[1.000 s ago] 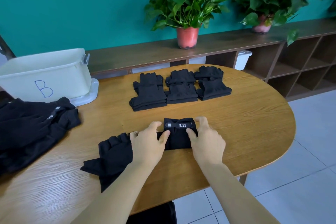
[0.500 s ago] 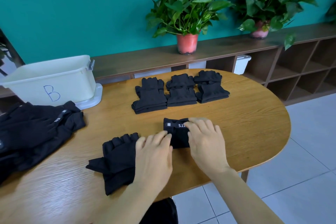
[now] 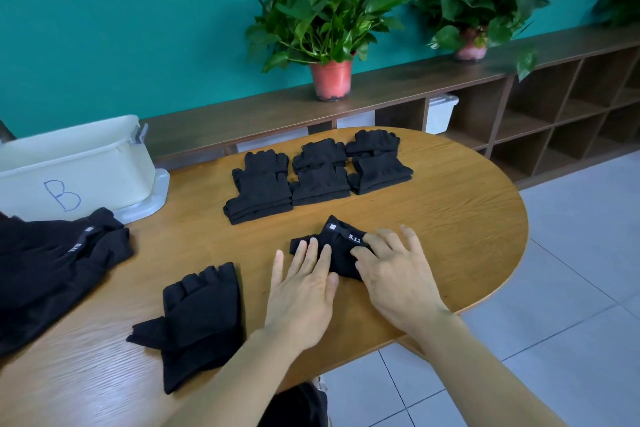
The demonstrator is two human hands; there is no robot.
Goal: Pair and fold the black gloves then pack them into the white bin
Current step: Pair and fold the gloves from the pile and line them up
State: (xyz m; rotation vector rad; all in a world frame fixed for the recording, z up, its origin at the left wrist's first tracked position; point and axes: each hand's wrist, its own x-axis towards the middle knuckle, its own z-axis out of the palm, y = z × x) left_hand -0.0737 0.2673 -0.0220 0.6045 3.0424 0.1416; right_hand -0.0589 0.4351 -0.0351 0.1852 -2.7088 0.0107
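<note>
Bright even light, soft shadows, blurred, warped edges

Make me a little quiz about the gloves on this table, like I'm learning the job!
1. True or false: the bin bears a letter B.
2. How many folded stacks lie in the far row? A two, B three, C five.
3. Fill in: the left hand and right hand press flat on a ____.
Key: 1 true; 2 B; 3 glove.
</note>
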